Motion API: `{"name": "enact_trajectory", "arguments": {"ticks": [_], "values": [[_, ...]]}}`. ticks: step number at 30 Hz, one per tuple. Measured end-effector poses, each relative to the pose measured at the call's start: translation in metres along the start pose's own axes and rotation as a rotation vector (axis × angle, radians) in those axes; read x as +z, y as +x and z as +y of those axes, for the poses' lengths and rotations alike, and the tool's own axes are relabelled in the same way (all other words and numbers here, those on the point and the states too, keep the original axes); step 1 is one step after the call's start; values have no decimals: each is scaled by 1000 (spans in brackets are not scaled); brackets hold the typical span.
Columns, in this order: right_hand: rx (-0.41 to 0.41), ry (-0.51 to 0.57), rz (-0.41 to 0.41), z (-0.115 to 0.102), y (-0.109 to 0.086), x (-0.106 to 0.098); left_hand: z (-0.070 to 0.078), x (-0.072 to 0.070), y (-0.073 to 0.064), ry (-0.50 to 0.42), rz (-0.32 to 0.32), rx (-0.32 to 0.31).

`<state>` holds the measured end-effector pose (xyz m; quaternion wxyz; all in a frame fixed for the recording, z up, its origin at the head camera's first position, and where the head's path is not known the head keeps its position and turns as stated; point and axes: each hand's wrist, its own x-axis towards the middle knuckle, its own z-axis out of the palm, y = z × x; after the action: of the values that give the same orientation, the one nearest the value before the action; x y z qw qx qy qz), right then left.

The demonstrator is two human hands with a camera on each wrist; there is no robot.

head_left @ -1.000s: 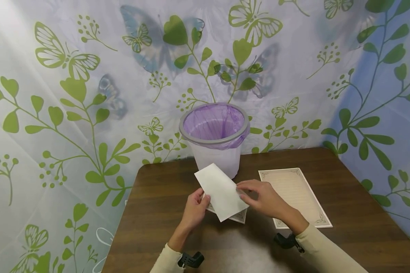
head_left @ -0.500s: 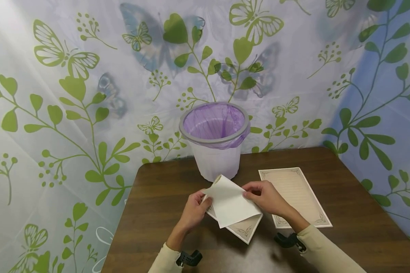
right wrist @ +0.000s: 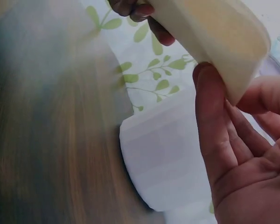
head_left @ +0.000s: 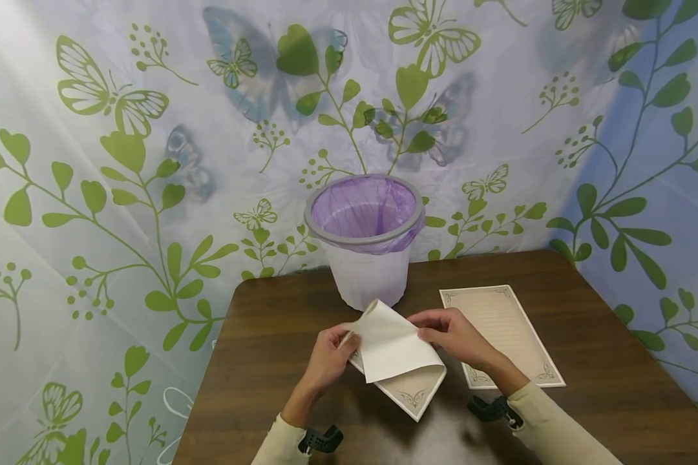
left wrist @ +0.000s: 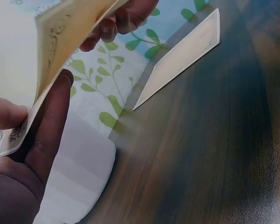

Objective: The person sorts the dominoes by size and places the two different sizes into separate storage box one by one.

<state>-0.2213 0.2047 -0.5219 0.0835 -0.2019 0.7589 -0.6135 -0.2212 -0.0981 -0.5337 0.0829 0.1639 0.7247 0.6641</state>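
A white round bin (head_left: 366, 278) stood far on the brown wooden surface (head_left: 262, 336); nearer, a bent beige paper sheet (head_left: 398, 349) was between left hand (head_left: 327, 356) and right hand (head_left: 456, 336); a flat beige paper rectangle (head_left: 508, 336) lay right.

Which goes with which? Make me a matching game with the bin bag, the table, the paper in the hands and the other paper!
Things:
1. bin bag
2. table
3. held paper
4. other paper

What it's like:
A. bent over, plain whitish side showing
B. purple
C. lying flat, with faint printed lines
D. dark brown

Right pairs: 1-B, 2-D, 3-A, 4-C
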Motion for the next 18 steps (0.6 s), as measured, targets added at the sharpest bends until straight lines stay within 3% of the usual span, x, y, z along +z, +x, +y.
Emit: {"name": "enact_trajectory", "arguments": {"ticks": [6, 9, 13, 16, 18], "values": [[-40, -61, 58, 2, 1, 1, -2, -1, 1, -7, -20, 22], [-57, -100, 97, 1, 0, 1, -1, -2, 1, -24, -49, 2], [-65, -144, 142, -2, 0, 2, 3, -3, 0, -185, -145, -70], [-75, -147, 162, -4, 0, 2, 5, -3, 0, -305, -215, -91], [-98, -152, 171, -3, 0, 2, 5, -3, 1, -336, -243, -99]]}}
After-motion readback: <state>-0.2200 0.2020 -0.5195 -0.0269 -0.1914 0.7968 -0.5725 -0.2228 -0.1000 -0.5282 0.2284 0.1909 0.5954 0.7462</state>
